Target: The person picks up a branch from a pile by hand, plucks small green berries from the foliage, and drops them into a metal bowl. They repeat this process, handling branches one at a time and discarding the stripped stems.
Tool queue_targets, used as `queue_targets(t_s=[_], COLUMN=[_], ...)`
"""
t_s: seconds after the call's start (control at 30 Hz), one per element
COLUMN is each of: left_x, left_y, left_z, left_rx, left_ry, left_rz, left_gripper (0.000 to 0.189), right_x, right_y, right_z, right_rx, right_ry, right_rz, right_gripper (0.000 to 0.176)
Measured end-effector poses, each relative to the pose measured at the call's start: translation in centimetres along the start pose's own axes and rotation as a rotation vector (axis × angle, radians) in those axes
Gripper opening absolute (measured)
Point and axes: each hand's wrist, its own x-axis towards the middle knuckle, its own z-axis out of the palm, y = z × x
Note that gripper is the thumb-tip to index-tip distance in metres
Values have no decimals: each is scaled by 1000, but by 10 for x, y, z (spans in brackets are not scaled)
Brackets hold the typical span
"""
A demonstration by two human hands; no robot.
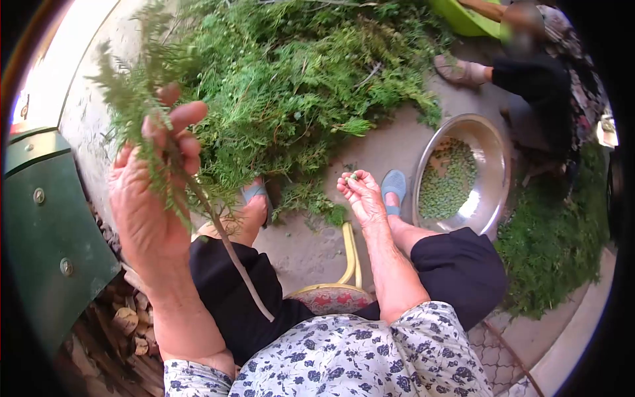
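My left hand (155, 178) is raised at the left, its fingers closed round a leafy evergreen branch (221, 231). The bare brown stem slants down toward my lap, while the green sprays stand above and in front of the fingers. Lower, between my knees, my right hand (362, 195) is closed in a pinch on a small green cone (352, 176). Right of that hand a shiny metal basin (501, 159) holds many small green cones (450, 178). Some of the left fingers are hidden behind foliage.
A big heap of cut evergreen branches (297, 79) covers the ground ahead. Another green pile (555, 231) lies at the right. A person in dark trousers (539, 86) sits at upper right, near a lime-green container (466, 20). A dark green metal panel (56, 231) stands at the left.
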Motion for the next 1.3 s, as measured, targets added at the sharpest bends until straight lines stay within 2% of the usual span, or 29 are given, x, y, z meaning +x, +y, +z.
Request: queue_targets(t_s=[0.07,0.13,0.2,0.27,0.3,0.33,0.4,0.43,0.47,0.5,0.57,0.67,0.73,0.87,0.97,1.0,1.07,1.1,1.13,1.2,1.23,1.3], left_x=[-2,1,4,5,4,4,1,-3,-5,-5,-5,-10,-13,-19,-19,-16,-5,-1,2,9,9,6], left_y=[0,-3,-3,-5,-9,-12,-4,-2,-4,-5,-9,-9,-8,6,17,17,2,-8,-16,-26,-28,-20], left_z=[13,14,13,10,11,14,23,30,34,38,42,54,62,79,91,94,97,97,99,101,101,103], left_rx=[-78,-171,-209,-222,-231,-201,-145,-173,-176,-165,-194,-218,-182,-103,-35,2,103,187,271,311,359,497], left_ry=[-2,-70,-44,-9,-17,15,30,10,-21,-25,-109,-167,-175,-230,-232,-248,-252,-237,-224,-230,-247,-269], left_rz=[-12,-24,-56,-74,-60,-58,-65,-51,-75,-104,-89,-75,-41,49,122,143,212,291,371,331,328,304], left_gripper=[37,34,28,22,22,19,14,13,12,11,12,13,15,14,16,18,17,16,15,14,14,16], right_x=[-12,-30,-40,-50,-56,-57,-68,-65,-63,-58,-59,-102,-127,-168,-160,-156,-161,-145,-137,-126,-112,-103], right_y=[-36,-75,-111,-138,-146,-152,-159,-166,-165,-165,-163,-155,-153,-146,-143,-144,-141,-145,-144,-139,-139,-138], right_z=[0,-4,-37,-64,-66,-82,-69,-56,-54,-58,-28,91,159,246,270,277,296,297,296,299,294,285], right_rx=[22,-10,14,87,209,215,341,449,401,404,153,-235,-365,-502,-908,-1150,-1168,-1185,-1182,-858,-832,-759], right_ry=[-17,96,88,266,452,517,606,797,810,735,478,233,46,-103,-35,-32,-56,-177,-174,-227,-272,-283], right_rz=[-87,-207,-360,-536,-623,-679,-637,-479,-397,-350,-403,-509,-616,-911,-1216,-1536,-1571,-1668,-1657,-850,-813,-776], right_gripper=[16,16,16,12,18,33,52,31,28,22,17,23,21,13,13,12,10,12,12,15,23,25])
